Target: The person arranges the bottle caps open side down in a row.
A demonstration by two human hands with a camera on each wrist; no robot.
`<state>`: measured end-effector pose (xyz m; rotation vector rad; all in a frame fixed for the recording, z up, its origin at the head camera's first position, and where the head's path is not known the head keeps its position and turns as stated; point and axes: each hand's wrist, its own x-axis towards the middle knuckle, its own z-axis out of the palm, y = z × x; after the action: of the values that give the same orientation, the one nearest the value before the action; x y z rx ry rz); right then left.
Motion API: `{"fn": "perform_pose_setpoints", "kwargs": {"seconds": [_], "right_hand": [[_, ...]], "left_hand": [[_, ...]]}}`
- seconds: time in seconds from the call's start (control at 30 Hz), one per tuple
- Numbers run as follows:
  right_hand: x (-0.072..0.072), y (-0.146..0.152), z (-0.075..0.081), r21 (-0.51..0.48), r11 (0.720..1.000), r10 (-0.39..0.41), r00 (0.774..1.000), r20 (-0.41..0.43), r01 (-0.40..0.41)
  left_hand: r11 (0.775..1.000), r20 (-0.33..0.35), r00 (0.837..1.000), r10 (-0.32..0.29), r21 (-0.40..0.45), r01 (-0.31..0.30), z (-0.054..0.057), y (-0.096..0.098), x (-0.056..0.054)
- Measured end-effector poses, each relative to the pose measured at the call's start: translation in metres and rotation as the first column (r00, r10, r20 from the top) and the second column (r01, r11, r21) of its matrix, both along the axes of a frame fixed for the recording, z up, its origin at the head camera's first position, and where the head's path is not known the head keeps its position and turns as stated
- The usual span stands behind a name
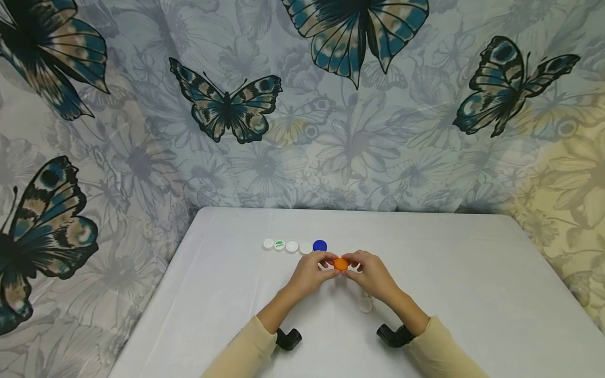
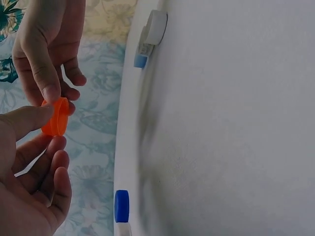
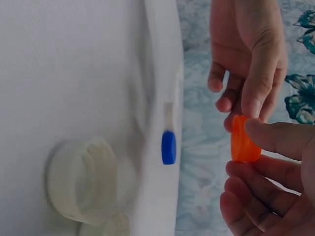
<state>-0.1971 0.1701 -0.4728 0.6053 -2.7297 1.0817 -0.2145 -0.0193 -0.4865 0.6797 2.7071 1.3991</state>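
Over the middle of the table, both hands hold an orange bottle cap [image 1: 341, 264] between them, raised off the surface. My left hand [image 1: 309, 274] pinches its left side with thumb and fingertips. From the other side, my right hand [image 1: 374, 274] pinches it the same way. The cap's ribbed side and rim [image 2: 61, 118] show in the left wrist view. A blue cap [image 1: 320, 245] lies on the table just beyond the left hand. Under the right hand sit whitish caps [image 1: 365, 303], partly hidden; one large hollow cap [image 3: 74, 182] looks close in the right wrist view.
Left of the blue cap runs a row of several white caps [image 1: 292, 247], one with a green mark [image 1: 279, 245]. They stand on a white-covered table [image 1: 212, 294]. A butterfly-patterned cloth [image 1: 302, 157] hangs behind. Black devices [image 1: 288, 339] sit at both wrists.
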Motion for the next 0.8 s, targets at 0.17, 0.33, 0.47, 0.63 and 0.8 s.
{"fn": "perform_pose_setpoints", "kwargs": {"seconds": [0.17, 0.33, 0.47, 0.63, 0.8], "right_hand": [[-0.022, 0.001, 0.002, 0.054, 0.998, 0.015, 1.0, 0.027, -0.017], [-0.045, 0.001, -0.002, 0.088, 0.995, 0.035, 0.998, 0.043, -0.039], [-0.059, 0.0, -0.007, 0.115, 0.991, 0.051, 0.995, 0.082, -0.061], [-0.074, -0.003, -0.013, 0.134, 0.989, 0.047, 0.992, 0.113, -0.062], [-0.089, -0.006, -0.016, 0.156, 0.986, 0.029, 0.991, 0.133, -0.05]], "left_hand": [[0.996, -0.016, 1.0, 0.01, -0.085, -0.011, 0.001, 0.004, -0.019], [0.982, -0.047, 0.999, 0.027, -0.185, -0.035, 0.0, 0.008, -0.038], [0.962, -0.069, 0.997, 0.03, -0.27, -0.048, -0.005, 0.01, -0.049], [0.938, -0.098, 0.995, 0.034, -0.34, -0.066, -0.01, 0.013, -0.061], [0.912, -0.105, 0.994, 0.038, -0.402, -0.077, -0.011, 0.016, -0.074]]}}
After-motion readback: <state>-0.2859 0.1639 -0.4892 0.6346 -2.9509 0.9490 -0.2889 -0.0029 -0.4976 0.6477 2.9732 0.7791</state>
